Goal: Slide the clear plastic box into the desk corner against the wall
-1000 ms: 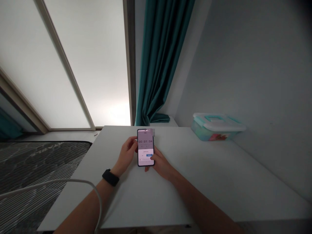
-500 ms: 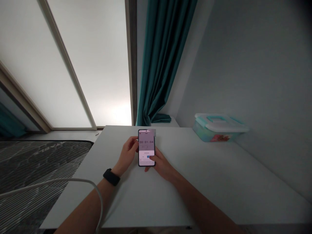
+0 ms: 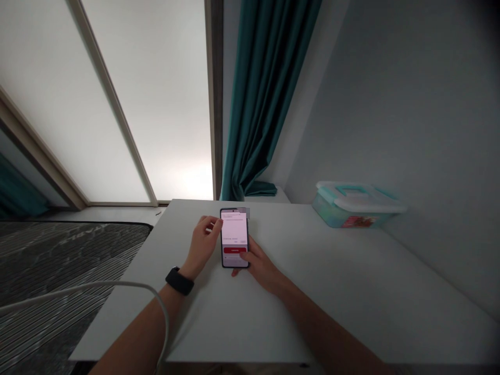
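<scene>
A smartphone [image 3: 234,229] stands tilted toward me above the white table, its lit screen showing a pale page with a red button low down. My right hand [image 3: 262,265] grips its lower right side, thumb over the screen near the red button and a fingertip showing below the phone. At the upper left edge is my left hand [image 3: 203,239], thumb tip by the screen's border and fingers loosely bent and apart beside the phone. A black watch [image 3: 179,281] sits on my left wrist.
A teal plastic box [image 3: 355,205] with a clear lid and handle stands on the white table [image 3: 234,323] against the right wall. A white cable [image 3: 117,284] loops across my left forearm. A teal curtain [image 3: 261,104] hangs behind the table, beside bright frosted panels [image 3: 167,104].
The phone's screen has gone from a timer reading 00:01:04 to a pale page with a red button. My left thumb has moved slightly up along the phone's edge. The view has shifted a little.
</scene>
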Available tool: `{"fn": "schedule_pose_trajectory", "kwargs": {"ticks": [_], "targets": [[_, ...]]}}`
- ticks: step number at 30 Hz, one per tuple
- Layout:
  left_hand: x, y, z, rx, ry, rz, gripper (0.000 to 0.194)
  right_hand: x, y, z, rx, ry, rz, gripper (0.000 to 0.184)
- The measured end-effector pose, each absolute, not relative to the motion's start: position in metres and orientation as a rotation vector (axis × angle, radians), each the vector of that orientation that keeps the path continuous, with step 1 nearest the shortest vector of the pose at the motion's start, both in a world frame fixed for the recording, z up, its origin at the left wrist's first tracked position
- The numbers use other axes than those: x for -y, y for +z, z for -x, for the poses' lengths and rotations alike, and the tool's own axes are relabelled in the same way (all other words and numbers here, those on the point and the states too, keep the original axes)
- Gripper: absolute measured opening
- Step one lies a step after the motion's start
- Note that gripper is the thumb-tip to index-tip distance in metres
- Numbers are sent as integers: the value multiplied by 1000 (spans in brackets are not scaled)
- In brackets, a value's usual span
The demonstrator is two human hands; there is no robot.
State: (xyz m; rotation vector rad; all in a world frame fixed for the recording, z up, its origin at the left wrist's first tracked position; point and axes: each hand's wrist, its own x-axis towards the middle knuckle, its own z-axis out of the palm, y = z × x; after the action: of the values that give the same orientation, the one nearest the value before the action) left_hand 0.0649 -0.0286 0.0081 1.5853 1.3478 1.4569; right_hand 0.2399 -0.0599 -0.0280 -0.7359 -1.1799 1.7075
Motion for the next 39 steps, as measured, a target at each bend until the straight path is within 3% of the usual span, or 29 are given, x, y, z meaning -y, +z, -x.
{"fn": "schedule_pose_trajectory", "kwargs": {"ticks": [20, 30, 39], "targets": [[32, 11, -64, -1355, 1529, -1671, 33, 57, -36, -235, 1147, 1665, 764, 54], [33, 12, -66, -1399, 1533, -1681, 22, 58, -37, -234, 1123, 1660, 792, 51], [34, 13, -64, -1390, 1558, -1670, 31, 60, -34, -233, 1126, 1651, 811, 50]]}}
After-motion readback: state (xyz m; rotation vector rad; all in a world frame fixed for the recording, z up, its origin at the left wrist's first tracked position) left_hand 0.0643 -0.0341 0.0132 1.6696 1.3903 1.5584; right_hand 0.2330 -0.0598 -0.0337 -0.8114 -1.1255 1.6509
